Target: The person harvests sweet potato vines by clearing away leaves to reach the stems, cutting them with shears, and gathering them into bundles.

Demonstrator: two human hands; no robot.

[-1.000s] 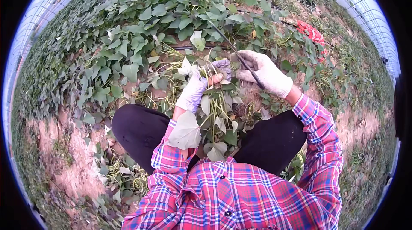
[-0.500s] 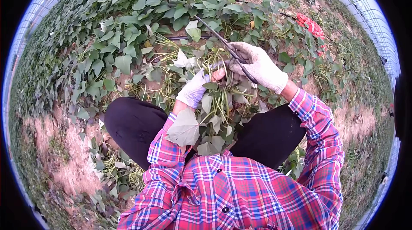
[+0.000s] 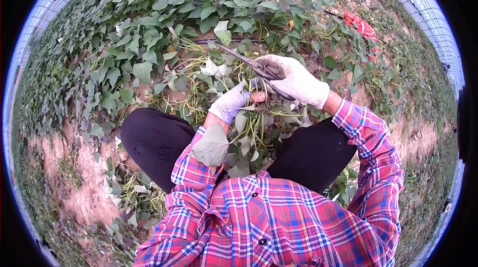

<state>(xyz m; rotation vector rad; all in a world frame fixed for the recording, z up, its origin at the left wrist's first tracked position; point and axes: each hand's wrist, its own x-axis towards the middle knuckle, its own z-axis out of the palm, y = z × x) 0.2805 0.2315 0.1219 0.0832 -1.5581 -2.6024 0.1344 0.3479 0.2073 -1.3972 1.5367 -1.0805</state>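
Because the right hand [image 3: 297,79] has turned over the past second, the dark slender implement [image 3: 239,57] in its closed grip lies flatter, its far end farther left; I cannot tell its type. I read the left hand [image 3: 231,102] as a narrow grip, pinching the stems of the leafy vine bunch [image 3: 245,144], which hangs between the left knee [image 3: 154,140] and right knee [image 3: 318,155]. Both hands now sit close together, so I judge work centred at those stems.

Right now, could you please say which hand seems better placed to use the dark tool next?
Probably the right hand: it holds the dark tool near the leafy bunch, while the left hand grips that bunch.
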